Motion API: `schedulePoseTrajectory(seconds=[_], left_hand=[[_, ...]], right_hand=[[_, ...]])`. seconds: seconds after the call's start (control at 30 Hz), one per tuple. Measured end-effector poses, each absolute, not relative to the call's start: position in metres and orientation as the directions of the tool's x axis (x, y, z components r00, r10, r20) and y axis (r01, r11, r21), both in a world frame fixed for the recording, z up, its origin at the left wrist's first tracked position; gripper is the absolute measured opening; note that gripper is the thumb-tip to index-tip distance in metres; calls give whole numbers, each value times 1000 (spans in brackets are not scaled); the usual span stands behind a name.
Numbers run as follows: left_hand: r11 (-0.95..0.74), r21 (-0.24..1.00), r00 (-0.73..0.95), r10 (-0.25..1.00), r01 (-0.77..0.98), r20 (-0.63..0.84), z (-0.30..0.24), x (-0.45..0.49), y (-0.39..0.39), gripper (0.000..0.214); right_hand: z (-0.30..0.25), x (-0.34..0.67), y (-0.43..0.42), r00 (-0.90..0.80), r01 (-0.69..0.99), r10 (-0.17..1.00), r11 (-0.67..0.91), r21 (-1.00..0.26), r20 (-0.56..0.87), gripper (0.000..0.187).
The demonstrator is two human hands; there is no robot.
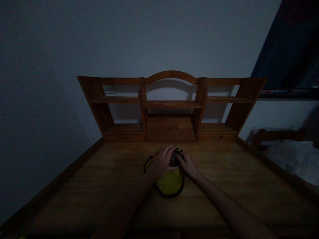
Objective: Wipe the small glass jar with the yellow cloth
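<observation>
"Grip?"
"Left hand (162,163) curled round a dark object (173,160), right hand (188,163) pinching it, at one o'clock over the yellow pad (171,184) on the desk (112,186)."
"Step?"
"Two-handed handling, seemingly; next calls for a steady left hold."

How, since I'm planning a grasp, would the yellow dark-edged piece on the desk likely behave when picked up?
The yellow piece is probably floppy, as it looks thin with a slightly uneven outline. It seems unlikely to roll, lying flat on the desk. Its weight is hard to judge in this dimness.
</observation>
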State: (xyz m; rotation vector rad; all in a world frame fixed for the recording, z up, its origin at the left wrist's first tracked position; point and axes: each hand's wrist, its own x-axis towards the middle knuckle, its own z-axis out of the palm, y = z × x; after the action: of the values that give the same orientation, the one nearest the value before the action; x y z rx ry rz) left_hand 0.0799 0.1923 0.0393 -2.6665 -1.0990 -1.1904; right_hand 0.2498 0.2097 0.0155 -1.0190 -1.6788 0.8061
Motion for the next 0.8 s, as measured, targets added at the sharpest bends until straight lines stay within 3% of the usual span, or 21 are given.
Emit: schedulePoseTrajectory(seconds=[0.27, 0.43, 0.67, 0.8], left_hand=[[-748, 257, 445, 594, 612, 670, 36, 81, 193, 79], [-731, 246, 437, 605, 637, 666, 36, 79, 195, 82], [-702, 306, 404, 651, 644, 643, 37, 79, 195, 88], [-702, 283, 439, 656, 654, 614, 35, 80, 194, 90]], right_hand=[[12, 251, 212, -150, 341, 912, 410, -846, 381, 33], [10, 246, 214, -154, 152, 925, 370, -917, 347, 28], [-1, 243, 221, -161, -125, 982, 74, -989, 94, 28], [1, 243, 219, -203, -134, 970, 110, -985, 136, 26]])
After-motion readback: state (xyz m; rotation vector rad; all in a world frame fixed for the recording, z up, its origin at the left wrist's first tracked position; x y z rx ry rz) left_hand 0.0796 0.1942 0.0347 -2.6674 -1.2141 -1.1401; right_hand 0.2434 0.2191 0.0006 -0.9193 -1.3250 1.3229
